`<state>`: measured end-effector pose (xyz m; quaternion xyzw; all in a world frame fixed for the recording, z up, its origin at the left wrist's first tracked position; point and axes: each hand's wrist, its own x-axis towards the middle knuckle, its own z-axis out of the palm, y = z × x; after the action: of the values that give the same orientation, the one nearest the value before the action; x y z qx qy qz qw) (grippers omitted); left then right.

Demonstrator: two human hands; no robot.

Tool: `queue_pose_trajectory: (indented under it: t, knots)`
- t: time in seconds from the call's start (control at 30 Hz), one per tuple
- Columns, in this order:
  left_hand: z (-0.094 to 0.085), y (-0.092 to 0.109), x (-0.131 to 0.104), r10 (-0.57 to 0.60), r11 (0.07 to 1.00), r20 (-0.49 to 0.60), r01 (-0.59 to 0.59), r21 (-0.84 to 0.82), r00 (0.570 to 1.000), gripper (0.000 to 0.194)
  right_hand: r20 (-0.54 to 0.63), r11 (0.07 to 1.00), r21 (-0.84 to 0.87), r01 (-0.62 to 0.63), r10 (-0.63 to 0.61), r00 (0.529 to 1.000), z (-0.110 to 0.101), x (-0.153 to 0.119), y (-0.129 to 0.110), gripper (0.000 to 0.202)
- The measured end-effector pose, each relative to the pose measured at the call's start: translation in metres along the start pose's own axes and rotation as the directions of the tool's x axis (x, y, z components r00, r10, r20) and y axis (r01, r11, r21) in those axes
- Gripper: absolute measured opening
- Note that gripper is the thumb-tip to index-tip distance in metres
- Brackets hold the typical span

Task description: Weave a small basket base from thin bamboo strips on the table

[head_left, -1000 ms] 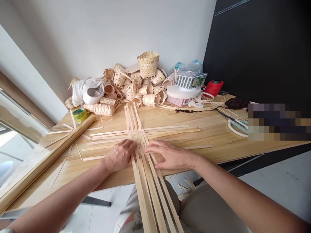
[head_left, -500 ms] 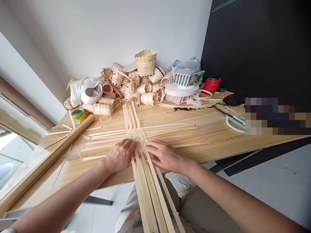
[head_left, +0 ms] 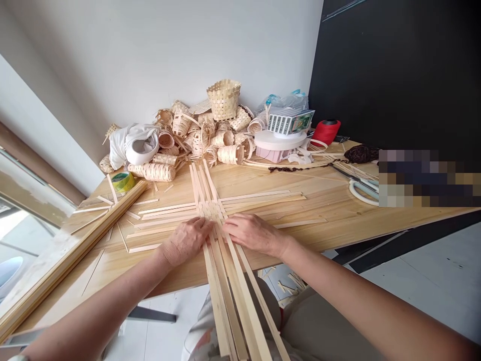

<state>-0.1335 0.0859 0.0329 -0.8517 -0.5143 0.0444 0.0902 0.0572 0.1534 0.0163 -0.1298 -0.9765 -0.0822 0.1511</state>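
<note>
Several long pale wood strips [head_left: 246,306] run from the middle of the table over its front edge and down across my lap. Crosswise strips [head_left: 158,225] pass over and under them, forming a flat woven patch [head_left: 208,206]. At the patch's left side, my left hand [head_left: 187,239] is closed, fingertips pressed onto the strips near the front. Opposite it, my right hand [head_left: 255,233] has its fingers drawn together on the right edge strips. The strip ends under both sets of fingertips are partly hidden.
Small woven baskets [head_left: 231,153] are heaped against the wall, with a larger basket [head_left: 223,100] on top. Scissors [head_left: 363,189] lie to the right near dark yarn [head_left: 356,153]. A tape roll [head_left: 123,182] and a long wood bundle [head_left: 75,255] are on the left.
My right hand's fingers have drawn together from a more spread pose onto the strips. My left hand stays at the left side of the weave, shifted slightly.
</note>
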Motion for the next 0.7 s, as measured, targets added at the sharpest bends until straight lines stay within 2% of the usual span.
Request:
queue_pose_trajectory:
  t: [0.13, 0.23, 0.33, 0.47, 0.6, 0.7]
  knots:
    - [0.000, -0.001, 0.000, 0.016, 1.000, 0.008, -0.016, -0.016, 1.000, 0.019, 0.073, 0.991, 0.119, -0.059, 0.050, 0.996, -0.013, -0.001, -0.002, 0.004]
    - [0.001, 0.000, -0.001, 0.002, 0.999, -0.036, -0.004, -0.053, 0.999, 0.023, 0.094, 0.964, 0.232, -0.133, 0.114, 0.989, -0.020, -0.002, -0.004, 0.017]
    - [-0.001, 0.003, -0.002, -0.010, 0.999, -0.029, 0.008, -0.050, 1.000, 0.025, 0.085, 0.953, 0.268, -0.142, 0.124, 0.989, -0.020, -0.003, -0.008, 0.027]
    - [-0.003, 0.005, -0.002, -0.018, 1.000, -0.011, 0.017, -0.017, 1.000, 0.022, 0.041, 0.971, 0.187, -0.147, 0.141, 0.989, -0.011, -0.003, -0.013, 0.027]
    - [-0.003, 0.005, -0.002, -0.021, 0.999, -0.037, 0.020, -0.028, 0.999, 0.019, -0.020, 0.987, 0.069, -0.146, 0.147, 0.989, -0.002, 0.002, -0.013, 0.010]
    - [-0.003, 0.004, -0.002, -0.026, 0.999, -0.042, 0.024, -0.047, 0.999, 0.015, -0.058, 0.986, 0.033, -0.161, 0.162, 0.985, 0.000, 0.006, -0.011, 0.012]
